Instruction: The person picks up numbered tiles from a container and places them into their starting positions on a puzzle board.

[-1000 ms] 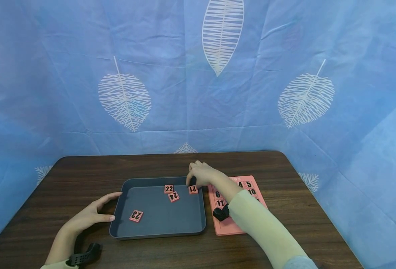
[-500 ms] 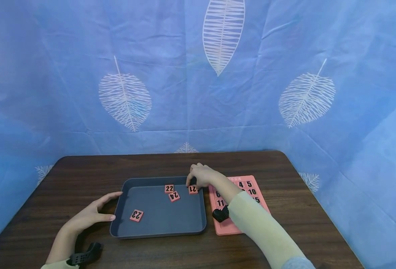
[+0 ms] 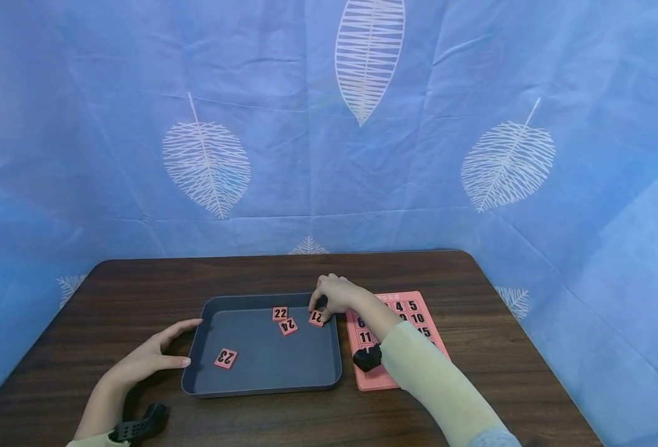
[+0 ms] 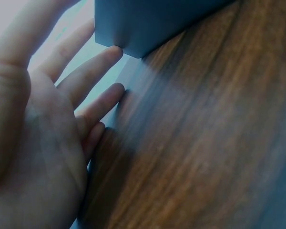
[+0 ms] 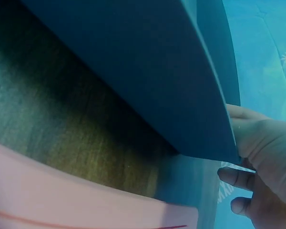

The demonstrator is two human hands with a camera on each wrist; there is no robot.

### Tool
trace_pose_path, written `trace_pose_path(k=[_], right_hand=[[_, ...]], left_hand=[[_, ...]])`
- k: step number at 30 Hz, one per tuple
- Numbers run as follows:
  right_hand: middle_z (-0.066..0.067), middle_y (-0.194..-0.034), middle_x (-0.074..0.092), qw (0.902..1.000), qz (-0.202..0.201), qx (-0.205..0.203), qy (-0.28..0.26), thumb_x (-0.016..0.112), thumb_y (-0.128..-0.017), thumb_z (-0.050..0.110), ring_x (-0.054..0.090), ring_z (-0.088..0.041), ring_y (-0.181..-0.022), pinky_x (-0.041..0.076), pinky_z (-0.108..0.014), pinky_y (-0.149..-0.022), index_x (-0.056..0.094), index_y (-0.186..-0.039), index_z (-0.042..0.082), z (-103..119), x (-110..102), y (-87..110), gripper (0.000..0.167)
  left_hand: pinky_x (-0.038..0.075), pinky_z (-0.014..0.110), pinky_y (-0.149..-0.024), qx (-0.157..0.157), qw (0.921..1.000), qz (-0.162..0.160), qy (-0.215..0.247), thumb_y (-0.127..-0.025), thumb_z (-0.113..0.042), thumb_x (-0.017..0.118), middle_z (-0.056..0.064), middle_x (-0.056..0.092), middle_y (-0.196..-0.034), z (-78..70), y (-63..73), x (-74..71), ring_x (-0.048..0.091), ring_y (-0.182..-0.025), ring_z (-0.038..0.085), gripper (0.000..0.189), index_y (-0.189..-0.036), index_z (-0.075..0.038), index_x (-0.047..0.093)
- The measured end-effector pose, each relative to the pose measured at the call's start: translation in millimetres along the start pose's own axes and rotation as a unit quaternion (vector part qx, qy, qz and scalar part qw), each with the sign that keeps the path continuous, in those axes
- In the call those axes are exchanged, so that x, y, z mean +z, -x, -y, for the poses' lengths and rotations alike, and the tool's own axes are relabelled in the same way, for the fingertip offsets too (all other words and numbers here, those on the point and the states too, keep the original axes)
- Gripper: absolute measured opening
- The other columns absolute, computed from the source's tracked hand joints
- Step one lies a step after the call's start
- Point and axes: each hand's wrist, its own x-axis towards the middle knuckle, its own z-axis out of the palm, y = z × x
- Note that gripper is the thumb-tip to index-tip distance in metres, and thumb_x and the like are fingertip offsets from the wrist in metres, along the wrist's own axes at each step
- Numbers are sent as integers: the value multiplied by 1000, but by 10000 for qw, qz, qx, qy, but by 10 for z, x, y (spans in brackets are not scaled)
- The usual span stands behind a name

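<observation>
A grey tray (image 3: 262,375) lies on the dark wooden table with several small pink number tiles in it. My left hand (image 3: 144,360) rests at the tray's left side, thumb and fingers spread against the rim. In the left wrist view, its extended fingers (image 4: 93,71) reach the tray's outer wall (image 4: 148,24). Over the tray's far right corner, my right hand (image 3: 337,294) pinches the tile marked 21 (image 3: 316,318) between thumb and forefinger. The right wrist view shows that hand (image 5: 267,152) reaching over the tray wall (image 5: 133,62), which hides the tile.
Inside the tray, tile 22 (image 3: 280,313) and tile 24 (image 3: 288,326) lie close together, and tile 23 (image 3: 225,358) is near the left. Right of the tray is a pink number board (image 3: 368,380), partly under my right forearm. A blue leaf-patterned curtain (image 3: 306,155) hangs behind.
Tile 21 has turned a little and shifted slightly left under the right hand's fingers. The left hand and the other tiles have stayed in place.
</observation>
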Motion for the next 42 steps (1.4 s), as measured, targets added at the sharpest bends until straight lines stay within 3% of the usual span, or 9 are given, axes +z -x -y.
trace_pose_path(k=[13, 26, 33, 42], right_hand=[[4, -112, 49, 9999, -98, 62, 101, 81, -77, 18, 38, -19, -100, 31, -39, -87, 73, -99, 36, 20, 16, 57, 29], [6, -99, 45, 9963, -433, -119, 737, 82, -76, 35, 37, -17, -93, 29, -36, -77, 72, -87, 35, 62, 14, 89, 15], [5, -99, 44, 9925, -907, -262, 777, 81, -74, 42, 36, -17, -91, 27, -35, -75, 73, -89, 33, 70, -18, 140, 19], [5, -92, 38, 9831, -1604, -145, 873, 82, -70, 48, 33, -18, -88, 25, -37, -75, 73, -87, 31, 104, -66, 318, 26]], left_hand=[[24, 73, -92, -3, 10000, -13, 8, -90, -13, 67, 23, 20, -153, -3, 11, 5, 9, -136, 51, 68, -149, -12, 34], [24, 72, -93, 32, 10000, -69, 9, -89, -13, 68, 23, 23, -152, -10, 7, 7, 12, -137, 50, 68, -148, -11, 35], [25, 72, -93, 53, 9999, -88, 15, -89, -12, 67, 23, 23, -151, -6, 15, 13, 13, -136, 50, 67, -148, -10, 35], [25, 72, -93, 77, 9999, -79, -12, -89, -12, 67, 23, 22, -152, 0, 15, 8, 13, -136, 50, 67, -148, -11, 35]])
